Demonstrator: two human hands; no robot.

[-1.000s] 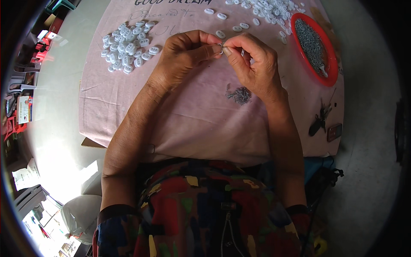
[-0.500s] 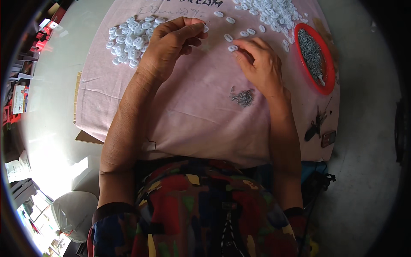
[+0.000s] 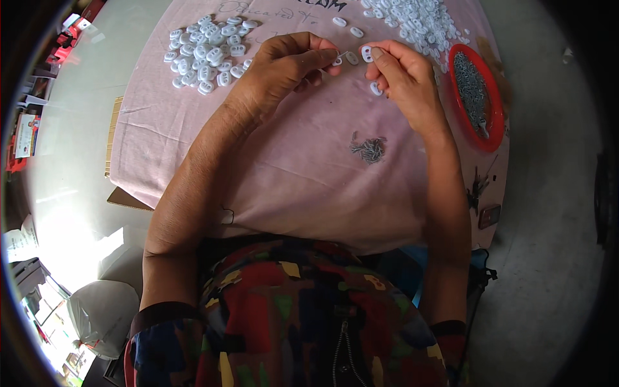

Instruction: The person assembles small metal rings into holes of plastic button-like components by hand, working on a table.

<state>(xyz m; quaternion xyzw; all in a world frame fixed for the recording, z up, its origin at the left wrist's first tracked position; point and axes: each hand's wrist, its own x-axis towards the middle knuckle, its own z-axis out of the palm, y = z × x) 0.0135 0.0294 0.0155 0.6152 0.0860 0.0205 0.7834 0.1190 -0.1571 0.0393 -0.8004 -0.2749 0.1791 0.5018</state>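
Observation:
My left hand (image 3: 290, 63) is closed in a pinch, with a small white plastic piece (image 3: 337, 62) at its fingertips, mostly covered by them. Facing it, my right hand (image 3: 407, 76) grips a white oval two-hole piece (image 3: 367, 54) between thumb and forefinger. Another white piece (image 3: 376, 89) shows under the right hand's curled fingers; whether it is held or lies on the cloth, I cannot tell. One more white oval (image 3: 351, 58) appears in the gap between the hands. Closer to me, a little heap of small grey metal parts, seemingly springs (image 3: 369, 149), rests on the pink cloth (image 3: 290, 174).
White two-hole pieces (image 3: 209, 51) are piled at left; a larger white pile (image 3: 416, 22) spreads at the far right. A red oval basin (image 3: 497, 122) holds many grey metal parts. Dark tools (image 3: 477, 190) and a small dark device (image 3: 489, 217) lie near the right edge.
My right hand has moved away and to the right, lifting the white two-hole piece. The left hand has shifted right, and the two hands are closer together.

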